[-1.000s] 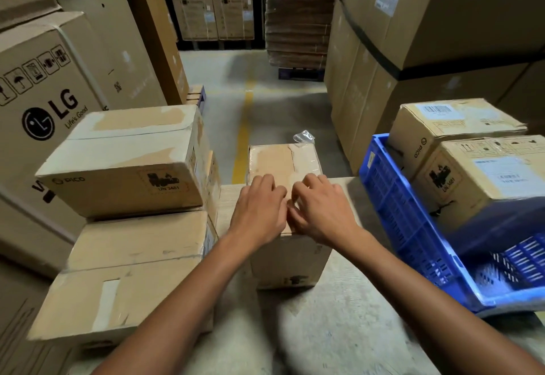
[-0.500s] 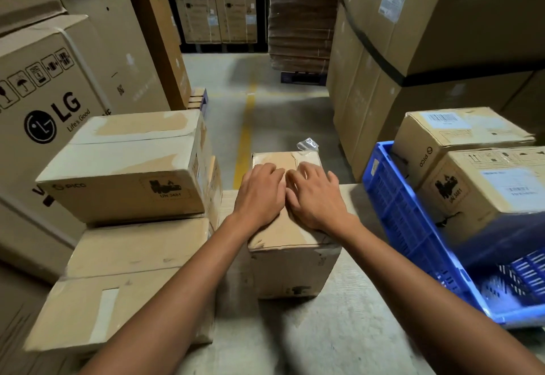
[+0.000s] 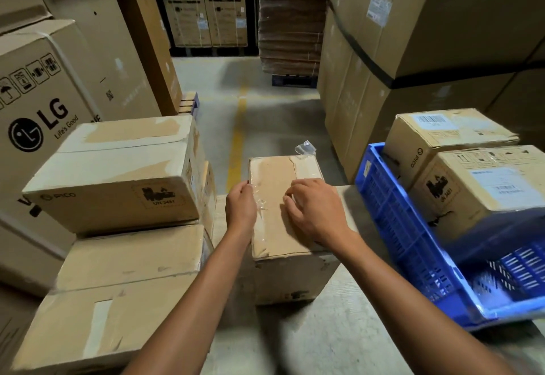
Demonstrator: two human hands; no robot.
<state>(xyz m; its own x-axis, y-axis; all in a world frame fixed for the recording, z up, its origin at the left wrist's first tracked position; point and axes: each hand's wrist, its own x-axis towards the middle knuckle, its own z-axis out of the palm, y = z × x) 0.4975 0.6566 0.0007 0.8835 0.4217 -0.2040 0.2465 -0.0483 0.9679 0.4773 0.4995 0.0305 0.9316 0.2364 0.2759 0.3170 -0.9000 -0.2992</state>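
A small cardboard box (image 3: 272,172) stands on a pale table (image 3: 324,333) right in front of me. Clear tape (image 3: 261,204) runs across its lid, and a loose curl of tape (image 3: 305,148) sticks up at the far edge. My left hand (image 3: 240,208) is at the lid's left edge, its fingers curled and pinching the clear tape. On the lid's right half, my right hand (image 3: 317,212) presses down with bent fingertips near the middle seam and holds nothing.
A stack of three cardboard boxes (image 3: 112,174) stands close on the left. A blue plastic crate (image 3: 392,212) with two boxes (image 3: 486,186) in it sits tilted on the right. Tall LG cartons (image 3: 35,127) line both sides of an aisle with a yellow floor line (image 3: 237,138).
My hands were side by side at the lid's middle. The left hand has since drawn away to the left edge with the tape, and the right hand has shifted slightly right.
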